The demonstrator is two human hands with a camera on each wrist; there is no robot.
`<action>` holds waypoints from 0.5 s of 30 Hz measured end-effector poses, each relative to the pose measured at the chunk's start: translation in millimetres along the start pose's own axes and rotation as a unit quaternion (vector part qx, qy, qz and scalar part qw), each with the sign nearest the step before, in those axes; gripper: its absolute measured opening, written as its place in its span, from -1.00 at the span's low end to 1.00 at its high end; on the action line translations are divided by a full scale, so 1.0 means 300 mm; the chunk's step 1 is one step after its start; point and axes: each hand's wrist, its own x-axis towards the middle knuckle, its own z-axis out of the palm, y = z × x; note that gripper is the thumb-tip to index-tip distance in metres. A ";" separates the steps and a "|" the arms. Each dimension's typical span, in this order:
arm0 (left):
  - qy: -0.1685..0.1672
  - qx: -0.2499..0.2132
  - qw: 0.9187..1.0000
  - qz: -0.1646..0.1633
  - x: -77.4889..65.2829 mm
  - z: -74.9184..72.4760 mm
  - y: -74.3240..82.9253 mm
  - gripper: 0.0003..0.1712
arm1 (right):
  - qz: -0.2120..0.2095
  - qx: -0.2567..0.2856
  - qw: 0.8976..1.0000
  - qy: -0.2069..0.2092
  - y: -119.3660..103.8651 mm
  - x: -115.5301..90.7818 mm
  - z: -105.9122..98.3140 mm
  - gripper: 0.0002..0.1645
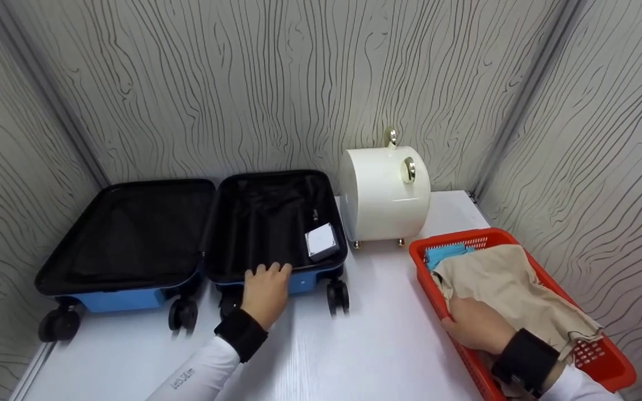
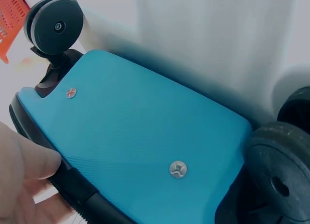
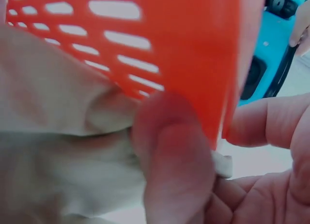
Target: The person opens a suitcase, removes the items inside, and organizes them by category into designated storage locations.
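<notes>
Head view: the right hand, its back up, pinches the left side of the red basket, beside the beige cloth inside; the basket's long axis slants toward the near right. Leftward, the left hand closes its grip over the open suitcase's front edge.

Head cam faces fwd/down. Wrist cams v. close: L on suitcase, R on basket; all 3 share both.

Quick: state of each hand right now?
Left hand: closed, gripping the rim of the blue suitcase.
Right hand: closed, gripping the rim of the red basket.
</notes>
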 end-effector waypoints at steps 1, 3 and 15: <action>-0.001 0.001 1.000 0.000 -0.001 -0.001 0.000 -0.68 | -0.003 -0.010 1.000 0.003 0.008 0.002 -0.005 -0.82; 0.002 0.004 1.000 0.000 -0.004 -0.001 0.002 -0.68 | -0.013 -0.030 0.999 0.014 0.025 0.007 -0.017 -0.82; 0.018 -0.004 1.000 0.005 -0.009 -0.006 0.007 -0.70 | -0.025 -0.052 0.998 -0.001 0.094 0.088 -0.095 -0.85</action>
